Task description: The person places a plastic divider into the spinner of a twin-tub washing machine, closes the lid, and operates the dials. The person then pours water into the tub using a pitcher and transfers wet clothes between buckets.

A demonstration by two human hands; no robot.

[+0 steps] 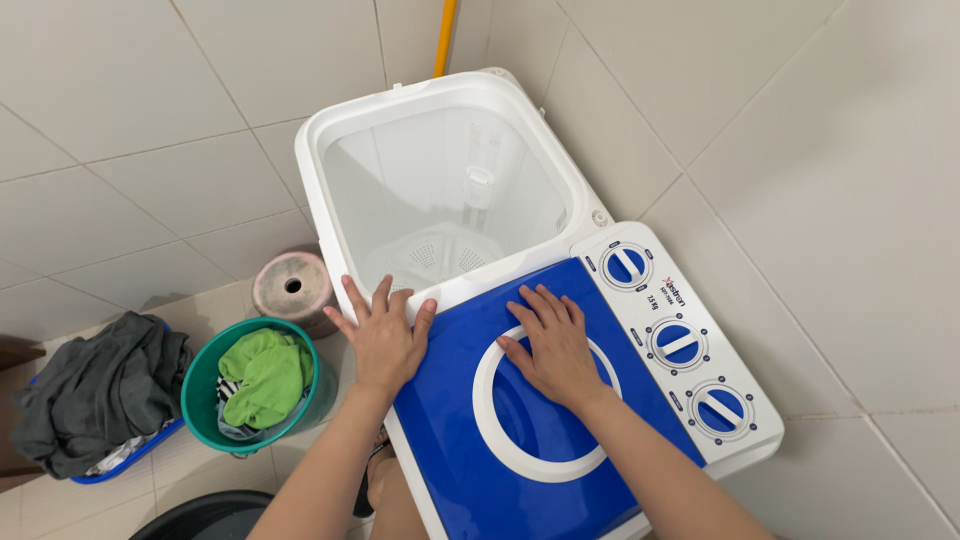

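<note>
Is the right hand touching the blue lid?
Touching. The head view shows the right hand lying flat, palm down, on the blue lid, fingers spread across its white ring, with no gap visible.

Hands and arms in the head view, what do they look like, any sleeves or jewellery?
Both forearms are bare up to the frame edge, with no sleeves in view. The left hand and right hand wear no gloves, and no rings, watch or bracelets show. Fingernails look short and unpainted.

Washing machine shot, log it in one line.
left hand: flat on blue lid edge | right hand: flat on lid | wash tub: open
</note>
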